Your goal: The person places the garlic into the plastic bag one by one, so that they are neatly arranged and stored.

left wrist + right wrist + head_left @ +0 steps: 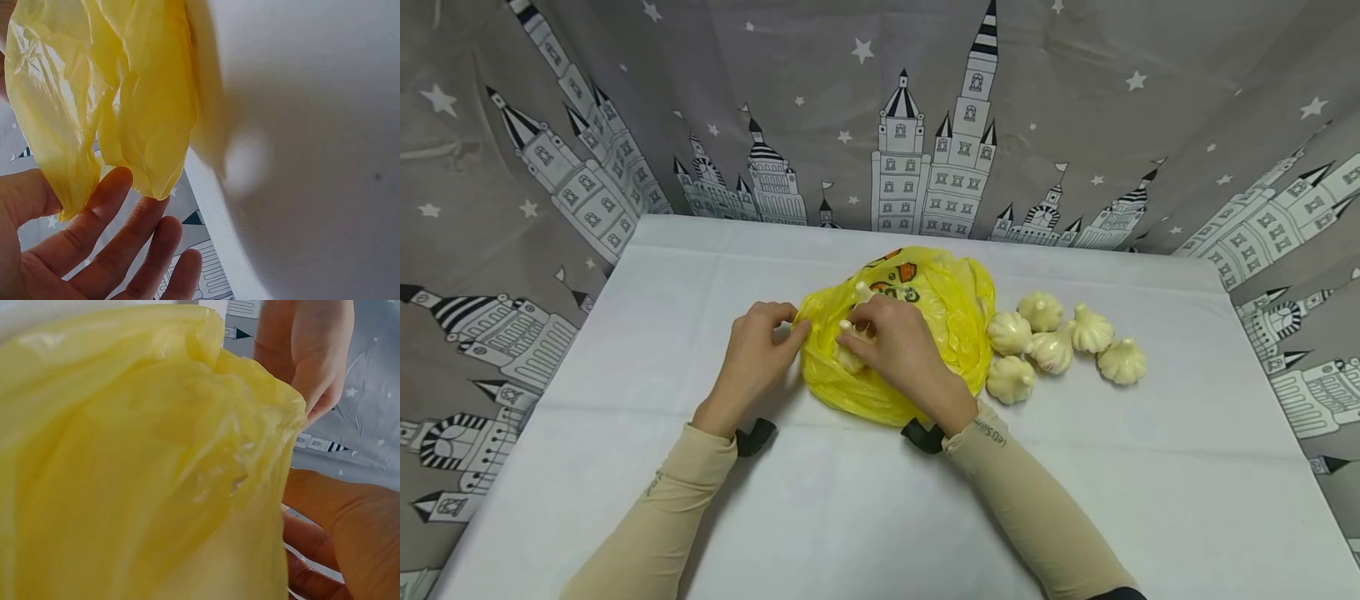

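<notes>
Left hand: I see the left hand [760,346] at the bag's left edge, thumb and index finger pinching the rim; on the left wrist feed the other three fingers stretch out past the film.
Right hand: the right hand [902,342] reaches over the bag, thumb and index finger pinching the stem of a garlic bulb [850,358]; on its own wrist feed the film hides that grip from me.
Yellow plastic bag: the crumpled yellow plastic bag [951,321] lies around the middle of the table, nearer the far edge than the near side.
Pinched bulb: its stem points up at the bag's left part, film around its body; I can't tell how deep it sits.
Second bulb: another garlic bulb's stem [863,292] shows just beyond the right hand.
Loose cluster: six garlic bulbs [1052,350] sit right of the bag, the nearest just beside its edge.
Room: white tablecloth [835,500] stretches widely left of the bag, toward me between the sleeves [1037,500], and right of the cluster.
Far edge: a narrower strip of cloth separates the bag from the grey castle-print curtain [820,67].
</notes>
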